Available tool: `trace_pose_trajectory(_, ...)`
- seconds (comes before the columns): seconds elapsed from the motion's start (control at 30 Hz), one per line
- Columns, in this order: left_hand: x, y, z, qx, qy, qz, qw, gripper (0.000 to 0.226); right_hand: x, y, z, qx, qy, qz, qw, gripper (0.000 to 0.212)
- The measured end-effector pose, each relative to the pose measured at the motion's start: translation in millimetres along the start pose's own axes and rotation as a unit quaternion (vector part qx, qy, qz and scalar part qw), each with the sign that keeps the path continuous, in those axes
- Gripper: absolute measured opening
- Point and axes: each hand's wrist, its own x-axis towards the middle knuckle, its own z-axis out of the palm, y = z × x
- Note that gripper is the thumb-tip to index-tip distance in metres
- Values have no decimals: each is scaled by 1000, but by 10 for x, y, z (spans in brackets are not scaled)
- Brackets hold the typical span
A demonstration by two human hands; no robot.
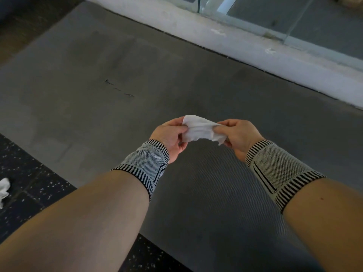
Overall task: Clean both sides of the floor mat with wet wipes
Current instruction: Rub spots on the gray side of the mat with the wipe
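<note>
Head view: both hands up over the grey floor mat (137, 75), stretching one white wet wipe (200, 129) between them. Left hand (169, 134) has its grip pinched on the wipe's left end; right hand (238, 135) pinches the right end. Wipe hangs clear of the mat, above its near half.

Risks, as I judge them: the wipe's lower edge looks ragged, so a harder pull could tear it; a loose pinch could drop it.

Hard to make out: dark squiggly marks (119, 88) mid-mat, dirt or scuffs, cannot tell. Mat's underside hidden. A crumpled white wad (4, 188) on the speckled floor (29, 183) is cut by the left edge. Fingertips partly hidden behind the wipe.
</note>
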Motion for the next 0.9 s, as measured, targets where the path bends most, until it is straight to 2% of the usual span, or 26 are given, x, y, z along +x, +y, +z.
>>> trace_pose_trajectory(0.07, 70, -7, 14, 116, 90, 61, 987, 15, -14, -31, 22, 6, 51, -12, 999, 6)
trace_pose_trajectory(0.13, 96, -1, 14, 198, 179, 135, 954, 11, -29, -47, 47, -77, 120, -72, 987, 6)
trace_pose_trajectory(0.17, 97, 2, 17, 196, 179, 144, 953, 13, -32, -44, 63, -143, 148, -116, 972, 5)
trace_pose_trajectory(0.23, 56, -7, 74, 156, 105, 101, 977, 19, -55, -17, 92, -259, 166, -206, 929, 3)
trace_pose_trajectory(0.33, 24, -47, 205, 170, 5, 14, 985, 28, -114, 63, 174, -332, 124, -324, 877, 10)
trace_pose_trajectory(0.47, 40, -29, 236, 131, 17, -4, 991, 7, -239, 139, 282, -357, 86, -425, 827, 17)
trace_pose_trajectory(0.57, 64, -19, 171, 103, 25, -7, 994, 6, -285, 175, 243, -365, 81, -454, 809, 22)
trace_pose_trajectory(0.67, 94, -34, 113, 102, 46, -8, 994, 3, -328, 200, 225, -354, 52, -453, 816, 13)
trace_pose_trajectory(0.7, 95, -36, 100, 99, 48, -12, 994, 3, -329, 191, 238, -346, 30, -422, 838, 13)
trace_pose_trajectory(0.8, 50, -40, 79, 87, 10, -33, 996, 6, -218, 85, 242, -261, -2, -254, 931, 19)
trace_pose_trajectory(0.83, 28, -48, 73, 79, -11, -41, 996, 9, -159, 46, 218, -226, 1, -212, 951, 16)
trace_pose_trajectory(0.9, -17, -48, 65, 67, -68, -59, 994, 16, -85, -7, 178, -209, 25, -174, 962, 6)
